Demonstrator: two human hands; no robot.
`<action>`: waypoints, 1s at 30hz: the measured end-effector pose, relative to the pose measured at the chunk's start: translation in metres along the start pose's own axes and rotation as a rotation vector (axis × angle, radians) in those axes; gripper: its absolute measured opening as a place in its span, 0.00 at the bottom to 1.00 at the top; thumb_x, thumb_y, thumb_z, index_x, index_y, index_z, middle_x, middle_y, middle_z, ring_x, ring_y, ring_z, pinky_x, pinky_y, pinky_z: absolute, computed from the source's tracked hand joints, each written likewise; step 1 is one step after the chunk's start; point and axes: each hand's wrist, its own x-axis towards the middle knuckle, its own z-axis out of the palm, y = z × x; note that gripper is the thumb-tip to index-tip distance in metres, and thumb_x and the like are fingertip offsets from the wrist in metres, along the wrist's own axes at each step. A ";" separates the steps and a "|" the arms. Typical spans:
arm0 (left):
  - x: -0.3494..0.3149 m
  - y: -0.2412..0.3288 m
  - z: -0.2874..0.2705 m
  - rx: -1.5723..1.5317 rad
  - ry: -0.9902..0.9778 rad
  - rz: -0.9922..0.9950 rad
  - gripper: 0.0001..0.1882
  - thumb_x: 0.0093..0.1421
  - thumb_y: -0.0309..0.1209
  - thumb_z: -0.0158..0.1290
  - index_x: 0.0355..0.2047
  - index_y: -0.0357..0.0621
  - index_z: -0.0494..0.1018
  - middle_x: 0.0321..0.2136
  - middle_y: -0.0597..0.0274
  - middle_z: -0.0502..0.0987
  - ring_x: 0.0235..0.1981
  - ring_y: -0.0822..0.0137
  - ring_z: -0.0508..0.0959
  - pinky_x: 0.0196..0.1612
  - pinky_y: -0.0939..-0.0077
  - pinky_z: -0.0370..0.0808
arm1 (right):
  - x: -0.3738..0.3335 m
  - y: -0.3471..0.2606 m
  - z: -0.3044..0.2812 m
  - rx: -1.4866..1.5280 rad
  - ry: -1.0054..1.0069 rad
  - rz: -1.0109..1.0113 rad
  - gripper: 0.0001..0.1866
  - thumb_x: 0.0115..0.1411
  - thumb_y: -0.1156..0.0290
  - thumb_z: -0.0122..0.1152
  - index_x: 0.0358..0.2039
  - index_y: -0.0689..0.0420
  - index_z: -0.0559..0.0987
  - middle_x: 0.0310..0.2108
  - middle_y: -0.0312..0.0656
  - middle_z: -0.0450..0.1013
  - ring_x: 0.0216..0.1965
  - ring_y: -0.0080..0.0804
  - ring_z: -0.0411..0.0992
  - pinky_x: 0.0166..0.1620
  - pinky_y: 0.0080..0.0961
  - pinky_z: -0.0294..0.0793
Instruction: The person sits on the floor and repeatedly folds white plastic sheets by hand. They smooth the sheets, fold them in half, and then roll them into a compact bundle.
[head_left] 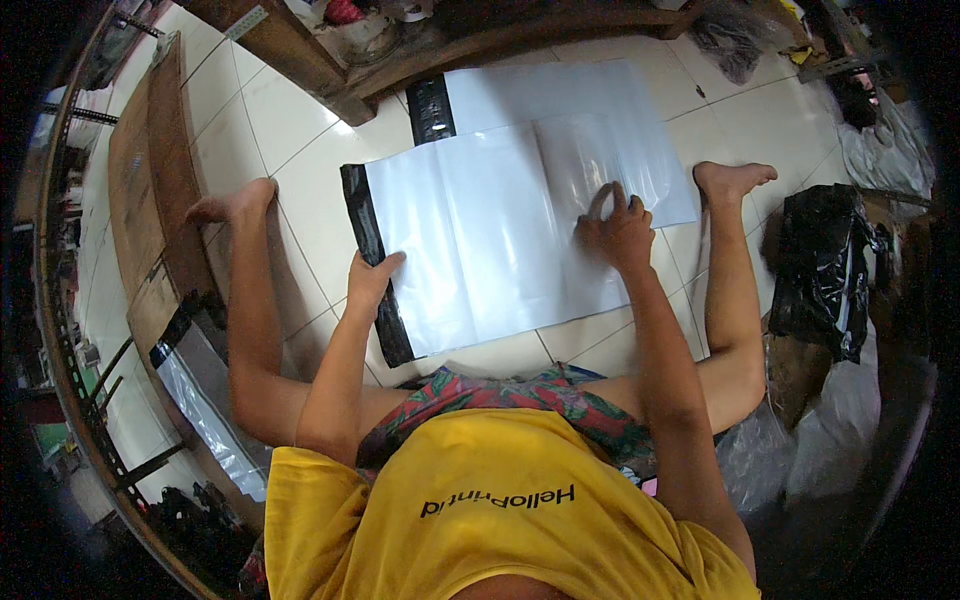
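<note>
A large white plastic mailing bag (470,240) with a black band along its left edge lies flat on the tiled floor between my legs. My left hand (371,280) grips that black edge, thumb on top and the other fingers mostly hidden. Toward the bag's right end, my right hand (622,232) rests on the glossy plastic with its fingers apart, slightly blurred. Beneath it, shifted to the far side, another white bag (550,88) shows its own black band.
A wooden furniture frame (480,55) stands at the far side. Black plastic (825,270) and clear plastic (755,445) lie to my right. On the left are a wooden plank (150,170), a silvery bag (205,395) and a metal rack (75,370).
</note>
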 end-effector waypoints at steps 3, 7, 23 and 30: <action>-0.002 0.004 -0.015 0.010 -0.044 -0.035 0.22 0.62 0.32 0.59 0.53 0.34 0.70 0.43 0.53 0.81 0.39 0.65 0.81 0.44 0.69 0.78 | 0.012 0.018 0.000 0.122 -0.009 0.022 0.56 0.49 0.39 0.73 0.69 0.58 0.62 0.52 0.65 0.72 0.54 0.65 0.73 0.52 0.54 0.76; 0.001 -0.023 -0.024 0.280 0.118 0.146 0.23 0.65 0.31 0.53 0.58 0.34 0.66 0.41 0.45 0.81 0.40 0.52 0.82 0.47 0.60 0.78 | 0.030 0.040 0.023 0.204 0.050 -0.029 0.53 0.49 0.41 0.75 0.62 0.69 0.66 0.46 0.70 0.73 0.47 0.68 0.75 0.51 0.53 0.77; -0.020 -0.013 0.017 0.551 0.248 0.372 0.38 0.60 0.34 0.57 0.66 0.30 0.55 0.52 0.30 0.74 0.52 0.39 0.78 0.56 0.53 0.74 | 0.044 0.040 -0.005 0.506 -0.226 -0.028 0.56 0.51 0.40 0.74 0.64 0.74 0.64 0.54 0.69 0.72 0.56 0.60 0.74 0.58 0.45 0.75; -0.024 -0.006 0.026 0.486 0.230 0.282 0.44 0.61 0.35 0.61 0.68 0.28 0.50 0.50 0.38 0.76 0.50 0.45 0.79 0.55 0.58 0.76 | 0.025 0.009 -0.004 0.160 -0.145 0.057 0.63 0.50 0.38 0.73 0.70 0.71 0.54 0.61 0.70 0.64 0.62 0.65 0.67 0.61 0.47 0.72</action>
